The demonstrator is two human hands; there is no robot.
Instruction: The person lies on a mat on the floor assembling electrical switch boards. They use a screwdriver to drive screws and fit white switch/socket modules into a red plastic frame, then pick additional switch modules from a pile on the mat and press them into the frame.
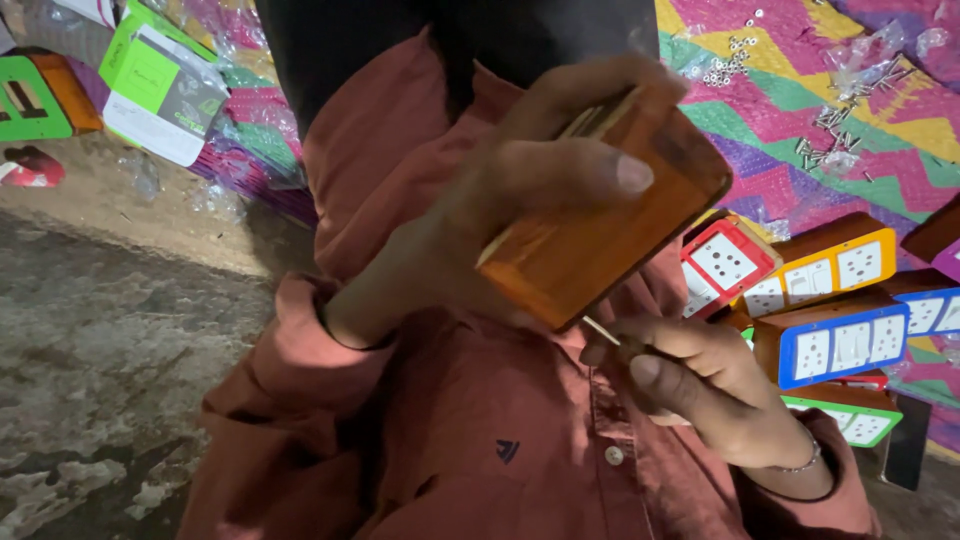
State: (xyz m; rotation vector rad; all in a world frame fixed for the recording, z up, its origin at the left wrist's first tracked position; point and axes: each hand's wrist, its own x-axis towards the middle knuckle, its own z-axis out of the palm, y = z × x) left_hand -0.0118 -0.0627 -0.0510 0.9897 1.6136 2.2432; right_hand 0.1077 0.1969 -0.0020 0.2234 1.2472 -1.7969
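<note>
The left hand (540, 170) was clamped around an orange wooden switch box (610, 235), thumb pressed flat across its broad face, holding it up near the middle of the view, in front of the rust-red shirt (450, 440). Just below it, the right hand (700, 385) was pinched shut on a thin tool (603, 331) whose tip touched the box's lower edge. The box looked rigid, light and smooth-sided, best gripped across its edges. To the right, more switch boards (835, 340) lay on a bright woven mat (800, 110) with scattered screws (830, 135).
</note>
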